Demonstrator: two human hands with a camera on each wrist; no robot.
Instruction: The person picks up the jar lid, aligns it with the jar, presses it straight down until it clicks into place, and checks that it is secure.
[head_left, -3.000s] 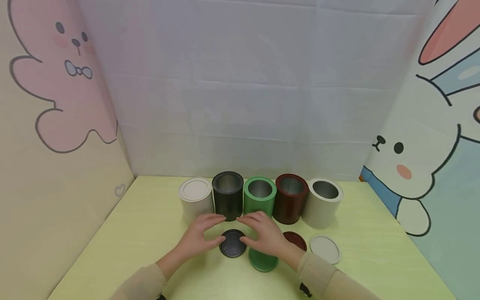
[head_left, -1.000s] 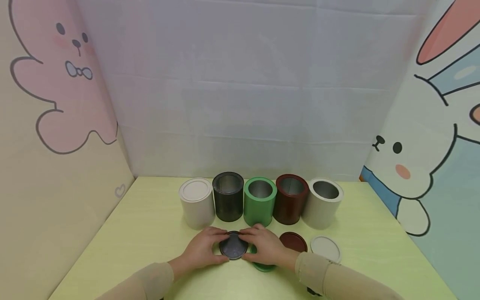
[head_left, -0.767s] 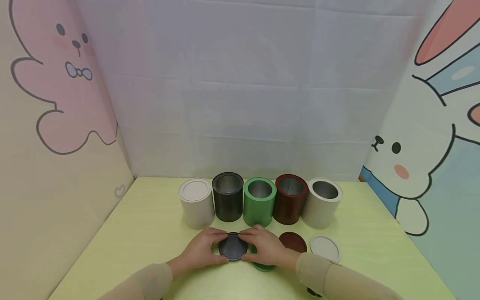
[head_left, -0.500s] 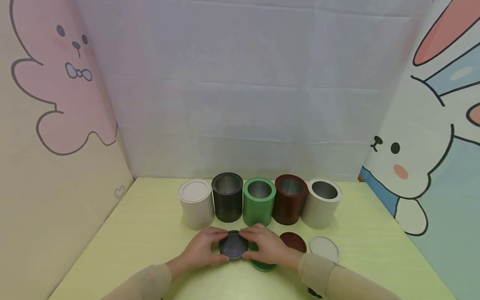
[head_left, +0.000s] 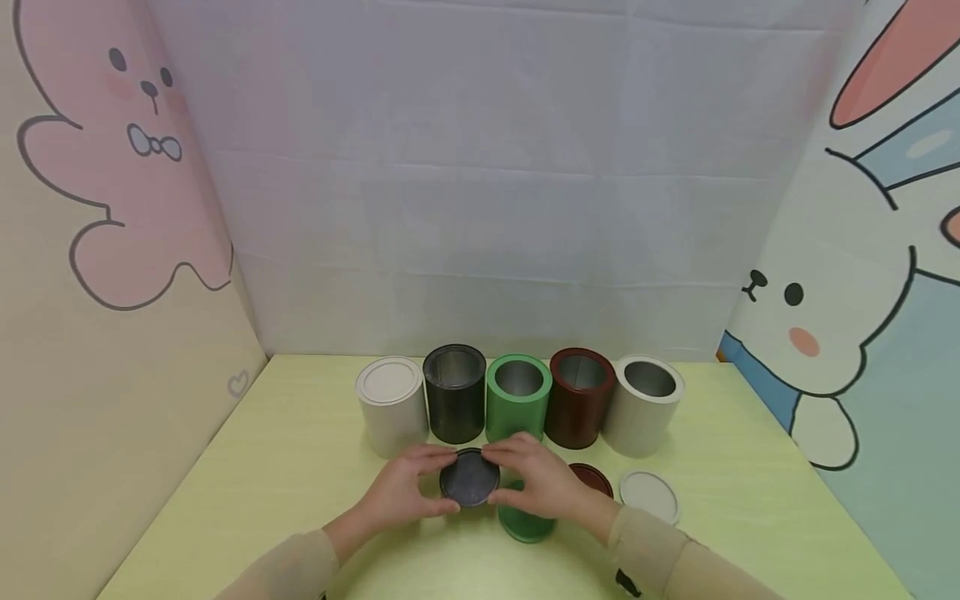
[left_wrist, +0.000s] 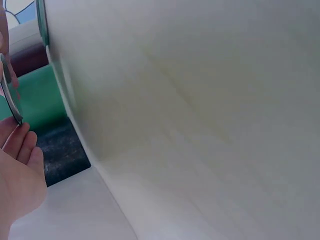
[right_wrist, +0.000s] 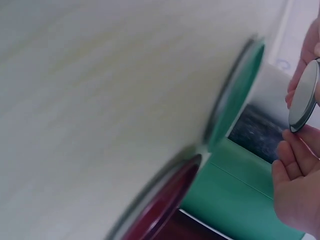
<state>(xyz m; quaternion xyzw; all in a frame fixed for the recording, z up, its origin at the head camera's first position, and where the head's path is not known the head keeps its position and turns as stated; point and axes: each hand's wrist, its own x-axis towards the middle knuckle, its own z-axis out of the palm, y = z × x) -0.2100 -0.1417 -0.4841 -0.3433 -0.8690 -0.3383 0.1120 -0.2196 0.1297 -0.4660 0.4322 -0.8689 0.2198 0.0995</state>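
Note:
Between both hands a round black lid (head_left: 470, 478) is held up off the table, its pale underside (right_wrist: 303, 95) showing in the right wrist view. My left hand (head_left: 401, 490) grips its left edge with fingers behind and thumb in front. On the opposite edge my right hand (head_left: 542, 482) pinches it the same way. Just behind stand an uncovered black can (head_left: 456, 408) and an uncovered green can (head_left: 517, 417). A green lid (head_left: 527, 523) lies partly below the right hand, and a dark red lid (head_left: 592, 478) is partly covered by that hand.
At the left end of the row is a white can (head_left: 393, 421) with its lid on. An open dark red can (head_left: 579, 421) and an open white can (head_left: 640, 427) stand at the right. A white lid (head_left: 649, 498) lies on the yellow table (head_left: 247, 483).
Both hands came down from above the black lid and took hold of its edges. Since half a second ago they have raised it off the table, slightly toward the cans.

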